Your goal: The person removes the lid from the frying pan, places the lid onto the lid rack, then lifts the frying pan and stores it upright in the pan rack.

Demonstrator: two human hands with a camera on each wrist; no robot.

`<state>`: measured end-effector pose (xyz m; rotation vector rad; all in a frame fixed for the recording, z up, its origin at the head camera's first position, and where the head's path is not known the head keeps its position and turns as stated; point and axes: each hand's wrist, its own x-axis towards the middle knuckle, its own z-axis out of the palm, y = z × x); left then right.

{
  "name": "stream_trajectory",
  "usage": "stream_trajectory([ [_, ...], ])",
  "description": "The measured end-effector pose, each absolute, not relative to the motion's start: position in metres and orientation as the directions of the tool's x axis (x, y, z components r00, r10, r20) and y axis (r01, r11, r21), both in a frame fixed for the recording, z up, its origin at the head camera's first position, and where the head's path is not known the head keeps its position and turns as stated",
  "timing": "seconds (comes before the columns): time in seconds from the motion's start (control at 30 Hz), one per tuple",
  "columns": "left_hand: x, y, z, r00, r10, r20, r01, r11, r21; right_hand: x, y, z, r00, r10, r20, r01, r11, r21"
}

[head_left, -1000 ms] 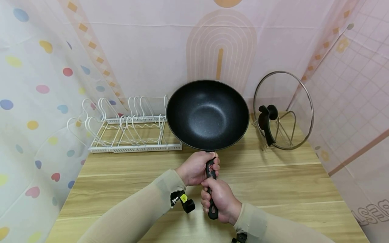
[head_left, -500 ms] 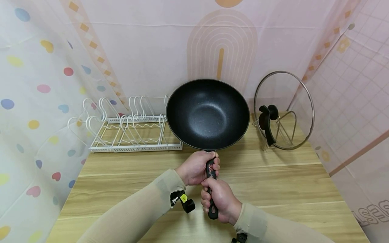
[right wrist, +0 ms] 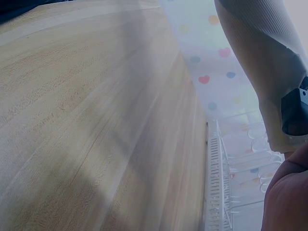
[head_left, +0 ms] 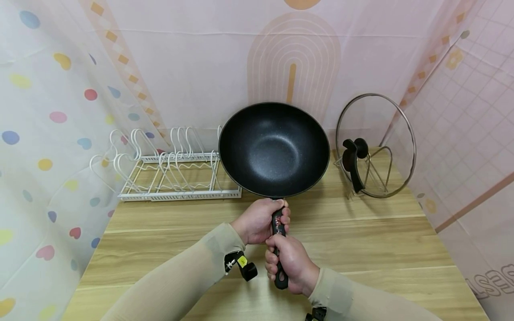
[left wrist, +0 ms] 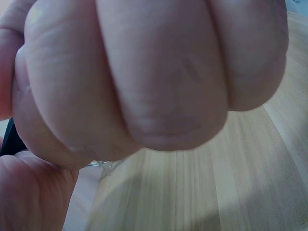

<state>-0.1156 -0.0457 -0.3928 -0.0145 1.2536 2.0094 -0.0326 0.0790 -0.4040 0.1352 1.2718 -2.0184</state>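
Both my hands grip the handle of a black wok (head_left: 275, 151) in the head view, its dark inside facing me. My left hand (head_left: 260, 222) wraps the upper handle just below the pan, thumb lying along the top. Lower down, my right hand (head_left: 292, 264) curls round the handle (head_left: 281, 281), whose looped end pokes out beneath. Curled fingers (left wrist: 163, 72) of the left hand fill most of the left wrist view. In the right wrist view, only part of a hand (right wrist: 288, 202) shows at the lower right edge.
A white wire rack (head_left: 180, 195) stands at the back left, close beside the wok. On the back right, a glass lid (head_left: 413, 147) with a black knob (head_left: 351, 160) leans upright in a metal stand (head_left: 387, 165). Everything is on a wooden table (head_left: 361, 240) backed by patterned curtains (head_left: 192, 71).
The wok's far rim has risen very slightly in the head view. Both hands keep their hold on the handle; rack and lid stay put.
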Motion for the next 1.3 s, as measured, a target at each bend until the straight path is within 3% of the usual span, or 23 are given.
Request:
stream_trajectory([
  [1.3,-0.1155,-0.0498,-0.3836,-0.729,0.578,-0.367,-0.568,-0.212,0.795,-0.0362,0.0773,-0.4021,-0.714,-0.547,-0.437,0.628,-0.226,-0.745],
])
